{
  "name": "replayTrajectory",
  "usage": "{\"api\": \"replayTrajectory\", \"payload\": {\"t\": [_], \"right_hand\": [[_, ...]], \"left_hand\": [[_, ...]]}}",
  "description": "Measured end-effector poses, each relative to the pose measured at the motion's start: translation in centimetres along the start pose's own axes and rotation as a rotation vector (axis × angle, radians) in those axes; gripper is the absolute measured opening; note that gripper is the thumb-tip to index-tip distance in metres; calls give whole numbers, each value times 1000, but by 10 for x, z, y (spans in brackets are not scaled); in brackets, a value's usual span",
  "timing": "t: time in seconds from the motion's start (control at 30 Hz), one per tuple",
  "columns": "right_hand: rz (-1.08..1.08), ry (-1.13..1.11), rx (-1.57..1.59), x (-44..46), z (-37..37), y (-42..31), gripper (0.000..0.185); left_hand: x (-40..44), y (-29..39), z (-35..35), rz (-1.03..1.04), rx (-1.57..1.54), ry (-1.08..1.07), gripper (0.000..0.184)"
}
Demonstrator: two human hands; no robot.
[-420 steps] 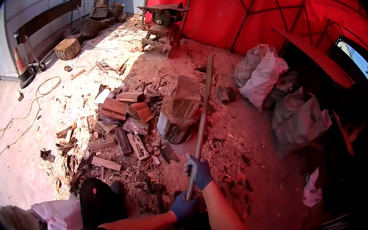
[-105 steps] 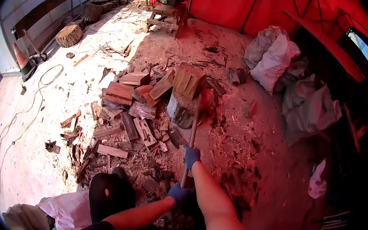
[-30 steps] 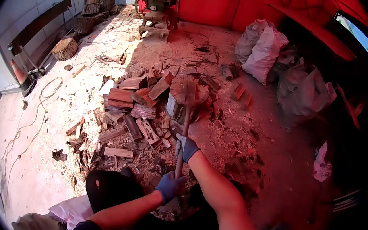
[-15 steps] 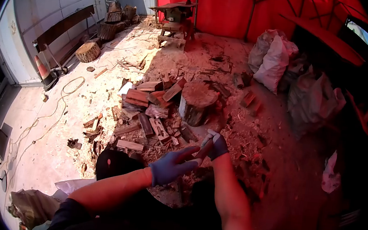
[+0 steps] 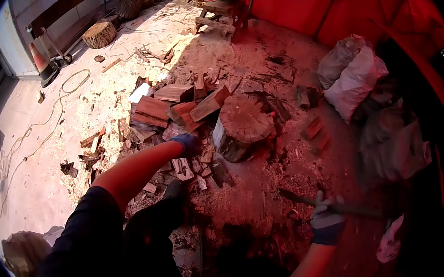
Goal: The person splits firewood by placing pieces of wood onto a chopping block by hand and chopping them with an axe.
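My left hand [image 5: 189, 143], in a blue glove, is over the pile of split firewood [image 5: 152, 110]. Its fingers are too dark and hidden to read, and I cannot tell whether it touches a piece. Out to the right, my right hand [image 5: 326, 217], gloved with a pale palm, is closed around a long, dark, stick-like wooden handle [image 5: 358, 210]. This lies roughly level across the view, and its right end fades into shadow. Between the hands and further off stands a chopping block [image 5: 244, 122], an upright log round with a cracked top.
Wood chips and splinters cover the floor. White sacks [image 5: 355, 77] stand at the right. Log rounds [image 5: 100, 35] and an orange cone [image 5: 40, 59] are by the left wall. A cable [image 5: 61, 101] lies on the floor. A wooden stand [image 5: 218, 16] is at the back.
My hands were close together in front of me and are now apart. The left has moved forward to the firewood; the right has swung out to the right with the handle.
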State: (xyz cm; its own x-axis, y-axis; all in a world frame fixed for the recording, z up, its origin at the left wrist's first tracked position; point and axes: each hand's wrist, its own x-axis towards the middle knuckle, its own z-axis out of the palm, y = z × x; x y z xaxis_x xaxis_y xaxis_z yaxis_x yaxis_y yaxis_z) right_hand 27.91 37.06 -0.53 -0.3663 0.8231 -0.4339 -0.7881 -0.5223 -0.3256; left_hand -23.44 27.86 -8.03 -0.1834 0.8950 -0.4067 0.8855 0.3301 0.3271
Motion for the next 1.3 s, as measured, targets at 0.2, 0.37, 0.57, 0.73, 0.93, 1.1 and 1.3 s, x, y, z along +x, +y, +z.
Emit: {"api": "replayTrajectory", "payload": {"t": [0.2, 0.37, 0.57, 0.73, 0.93, 1.1, 1.3], "right_hand": [[-331, -164, -27, 50, -35, -45, 51], [-507, -315, -191, 81, -22, -59, 54], [-600, -202, -173, 91, 21, -33, 59], [-610, -117, -196, 91, 33, -15, 53], [-583, -117, -207, 90, 33, -16, 53], [-600, -15, -154, 96, 45, -2, 54], [-539, -42, -177, 80, 42, 13, 56]], "left_hand": [[154, -29, 15, -231, -180, 249, 63], [253, -35, 15, -237, 123, 512, 69], [317, -61, 12, -169, 66, 544, 42], [309, -83, -51, -308, -132, 577, 40], [205, -37, -157, -163, -407, 676, 51], [163, 6, -197, 352, -528, 615, 62], [230, 10, -137, 593, -225, 318, 80]]}}
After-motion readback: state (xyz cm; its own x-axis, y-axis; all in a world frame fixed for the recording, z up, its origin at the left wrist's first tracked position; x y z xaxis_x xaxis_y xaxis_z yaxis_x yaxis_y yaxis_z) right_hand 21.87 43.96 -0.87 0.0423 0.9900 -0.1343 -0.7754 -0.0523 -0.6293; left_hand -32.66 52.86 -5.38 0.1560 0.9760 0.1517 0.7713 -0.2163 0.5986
